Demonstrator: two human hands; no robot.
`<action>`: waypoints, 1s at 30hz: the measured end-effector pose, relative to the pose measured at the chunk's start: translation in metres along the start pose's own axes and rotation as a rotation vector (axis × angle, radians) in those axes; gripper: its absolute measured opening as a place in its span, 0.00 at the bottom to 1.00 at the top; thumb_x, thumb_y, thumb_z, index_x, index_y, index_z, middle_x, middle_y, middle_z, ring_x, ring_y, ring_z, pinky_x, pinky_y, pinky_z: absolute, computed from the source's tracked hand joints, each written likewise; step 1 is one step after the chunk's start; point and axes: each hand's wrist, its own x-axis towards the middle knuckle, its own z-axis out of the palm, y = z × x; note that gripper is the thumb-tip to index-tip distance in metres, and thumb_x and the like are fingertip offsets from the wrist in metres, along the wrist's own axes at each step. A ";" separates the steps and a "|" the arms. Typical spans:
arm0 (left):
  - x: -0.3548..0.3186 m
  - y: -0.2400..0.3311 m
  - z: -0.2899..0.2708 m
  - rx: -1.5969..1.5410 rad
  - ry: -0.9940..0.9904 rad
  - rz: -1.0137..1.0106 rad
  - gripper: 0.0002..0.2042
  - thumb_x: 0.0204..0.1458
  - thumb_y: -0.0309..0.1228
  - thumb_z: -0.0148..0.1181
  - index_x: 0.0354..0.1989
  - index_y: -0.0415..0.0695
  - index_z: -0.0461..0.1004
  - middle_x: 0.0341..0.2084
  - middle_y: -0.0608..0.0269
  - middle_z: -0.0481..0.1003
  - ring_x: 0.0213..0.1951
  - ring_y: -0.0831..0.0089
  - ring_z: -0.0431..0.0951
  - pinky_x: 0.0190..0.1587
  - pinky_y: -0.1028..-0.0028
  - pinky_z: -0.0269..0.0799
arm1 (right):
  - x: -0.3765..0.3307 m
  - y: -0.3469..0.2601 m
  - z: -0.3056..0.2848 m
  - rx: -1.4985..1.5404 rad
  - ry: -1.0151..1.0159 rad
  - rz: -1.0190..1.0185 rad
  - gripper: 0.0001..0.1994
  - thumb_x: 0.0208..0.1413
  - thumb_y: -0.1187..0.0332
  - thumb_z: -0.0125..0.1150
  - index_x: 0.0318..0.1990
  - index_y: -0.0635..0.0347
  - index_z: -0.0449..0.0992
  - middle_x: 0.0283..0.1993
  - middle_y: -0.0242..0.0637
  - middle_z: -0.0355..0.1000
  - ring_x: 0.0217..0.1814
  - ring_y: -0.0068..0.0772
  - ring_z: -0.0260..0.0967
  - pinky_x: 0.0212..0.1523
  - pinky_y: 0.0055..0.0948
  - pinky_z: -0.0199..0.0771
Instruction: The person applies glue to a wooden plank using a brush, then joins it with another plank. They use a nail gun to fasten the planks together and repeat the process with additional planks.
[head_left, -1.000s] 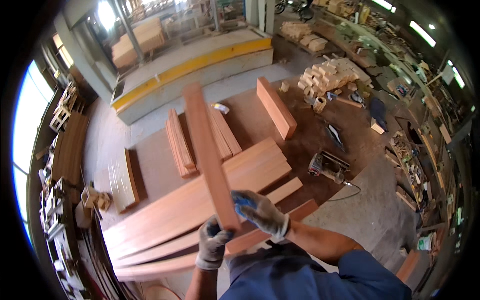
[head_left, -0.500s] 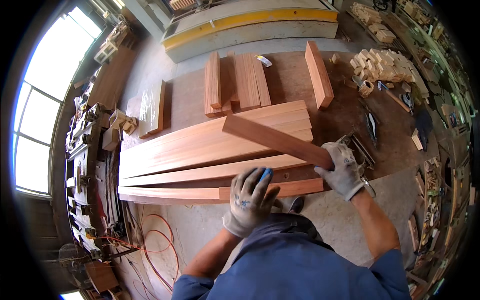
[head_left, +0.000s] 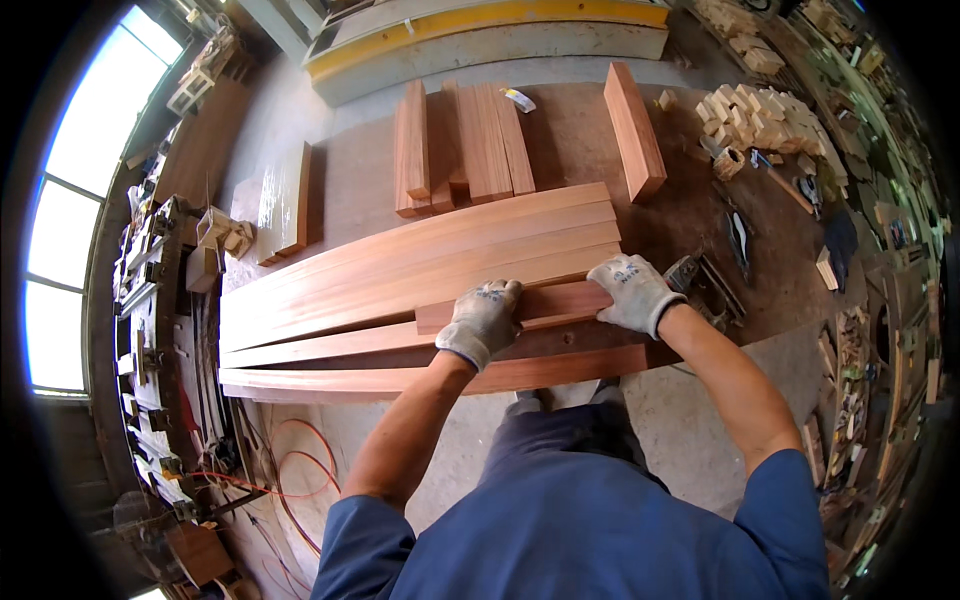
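Observation:
A short reddish-brown board (head_left: 558, 299) lies along a long narrow plank (head_left: 330, 350) near the front of the workbench. My left hand (head_left: 482, 322), in a pale work glove, is closed around its left part. My right hand (head_left: 634, 292), gloved alike, grips the board's right end with the fingers over the far edge. Behind it, several long planks (head_left: 420, 262) lie side by side. Nearest my body, another long strip (head_left: 560, 370) runs along the bench edge, apart from the middle plank at the right.
Short boards (head_left: 488, 140) stand at the back of the workbench, with a single upright board (head_left: 634, 135) to their right. Small wood blocks (head_left: 765, 120), a hammer (head_left: 785, 185) and a metal clamp-like tool (head_left: 715, 285) lie at the right. An orange hose (head_left: 300, 425) coils on the floor.
The short board has come down from my raised right hand onto the planks. My left hand has gone from free and raised to gripping it, and my right hand has moved slightly left.

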 end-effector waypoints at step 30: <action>0.012 -0.009 0.041 0.084 -0.025 -0.046 0.25 0.46 0.35 0.77 0.53 0.47 0.75 0.47 0.49 0.81 0.53 0.48 0.81 0.56 0.53 0.77 | -0.011 0.054 0.062 0.004 0.094 0.003 0.21 0.46 0.65 0.76 0.48 0.53 0.76 0.48 0.41 0.79 0.54 0.44 0.77 0.57 0.43 0.73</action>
